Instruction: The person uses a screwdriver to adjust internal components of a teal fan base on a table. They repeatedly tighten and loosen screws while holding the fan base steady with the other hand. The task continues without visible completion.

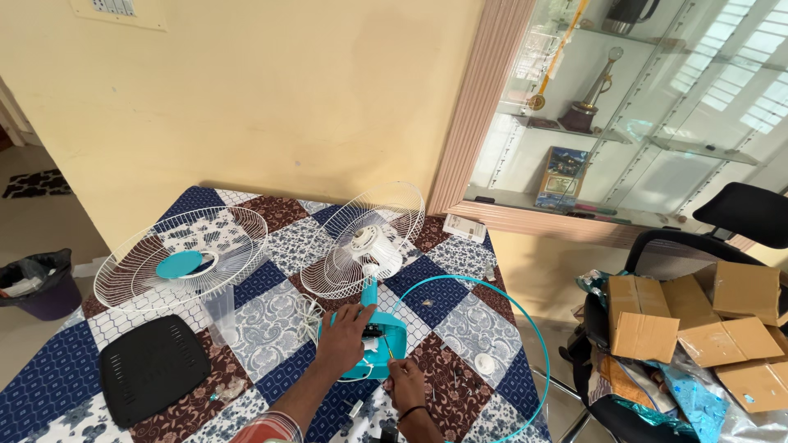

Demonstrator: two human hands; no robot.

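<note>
A turquoise fan body (384, 335) lies on the quilted table cover (271, 328), its white motor and rear wire guard (361, 242) tilted up behind it. My left hand (343, 338) rests on the body's left side and holds it down. Just below it, my right hand (404, 379) grips a thin tool, likely a screwdriver (386, 344), whose tip points into the open part of the body. A teal ring (492, 303) curves around the right side of the fan.
A front wire guard with a teal centre cap (179, 258) lies at the left, a black base plate (152, 367) in front of it. A small white round part (486, 363) sits at the right. Cardboard boxes (698, 328) fill a black chair; a bin (37, 283) stands far left.
</note>
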